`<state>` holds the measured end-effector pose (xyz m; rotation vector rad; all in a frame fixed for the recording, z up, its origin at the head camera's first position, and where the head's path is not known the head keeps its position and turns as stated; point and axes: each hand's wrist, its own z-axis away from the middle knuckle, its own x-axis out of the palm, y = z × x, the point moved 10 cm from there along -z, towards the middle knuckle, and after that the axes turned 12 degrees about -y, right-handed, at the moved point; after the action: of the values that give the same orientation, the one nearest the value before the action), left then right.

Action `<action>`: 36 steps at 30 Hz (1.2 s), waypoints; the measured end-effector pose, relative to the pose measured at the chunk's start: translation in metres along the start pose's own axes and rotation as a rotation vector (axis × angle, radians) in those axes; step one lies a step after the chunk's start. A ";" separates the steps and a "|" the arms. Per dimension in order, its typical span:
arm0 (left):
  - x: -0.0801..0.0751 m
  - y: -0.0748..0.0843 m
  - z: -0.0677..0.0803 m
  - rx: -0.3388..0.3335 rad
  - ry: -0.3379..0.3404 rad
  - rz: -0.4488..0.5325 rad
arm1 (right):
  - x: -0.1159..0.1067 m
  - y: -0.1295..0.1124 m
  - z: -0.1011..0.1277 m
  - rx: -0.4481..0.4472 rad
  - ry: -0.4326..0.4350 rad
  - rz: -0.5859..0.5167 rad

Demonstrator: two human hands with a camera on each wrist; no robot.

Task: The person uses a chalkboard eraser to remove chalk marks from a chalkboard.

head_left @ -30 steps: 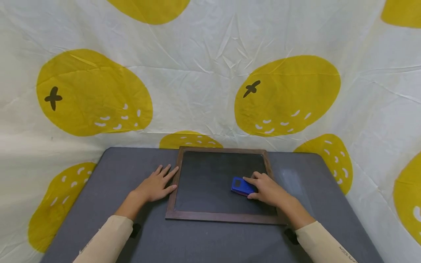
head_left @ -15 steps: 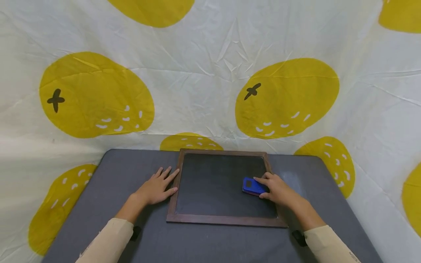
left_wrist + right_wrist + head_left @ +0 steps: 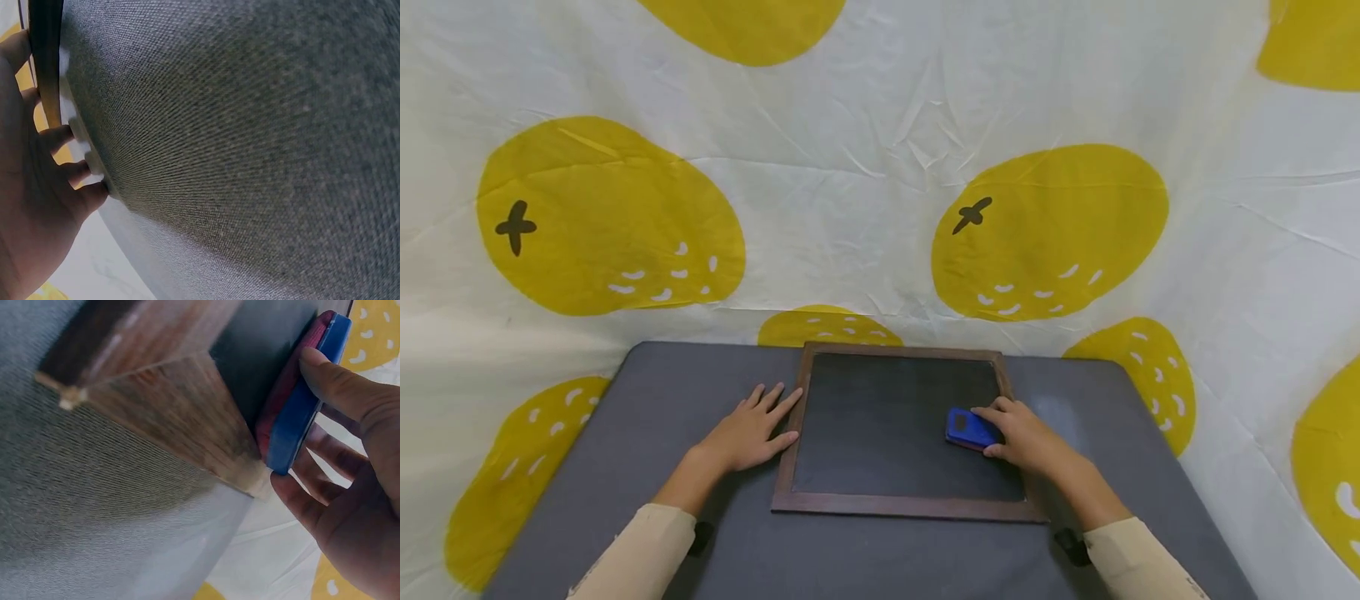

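Note:
A framed chalkboard (image 3: 887,425) with a black face and brown wooden rim lies on the grey table. My left hand (image 3: 748,429) has its fingers spread, with thumb and index fingertip at the board's left rim. In the left wrist view the thumb and a finger of the left hand (image 3: 37,206) meet the dark frame edge. On the right half of the board, my right hand (image 3: 1026,437) grips a blue chalkboard eraser (image 3: 972,428). The right wrist view shows the eraser's reddish felt side (image 3: 290,387) against the black face, the thumb on one long side and fingers on the other.
The grey table (image 3: 880,558) extends on both sides of the board and in front of it. Behind it hangs a white curtain (image 3: 835,225) printed with large yellow fruit shapes. One frame corner (image 3: 69,394) shows a pale worn spot.
My right hand has slid the eraser rightward across the board, then held about the same spot over the last half second. The left hand stays at the rim.

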<state>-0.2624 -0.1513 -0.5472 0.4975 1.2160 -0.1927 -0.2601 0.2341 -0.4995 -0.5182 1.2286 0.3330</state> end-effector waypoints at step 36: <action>0.002 0.000 -0.001 -0.004 -0.017 -0.007 | -0.072 0.070 0.035 0.169 0.153 -0.110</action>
<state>-0.2627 -0.1506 -0.5498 0.4871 1.2010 -0.1998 -0.2895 0.3141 -0.4367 -0.4695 1.3568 0.0968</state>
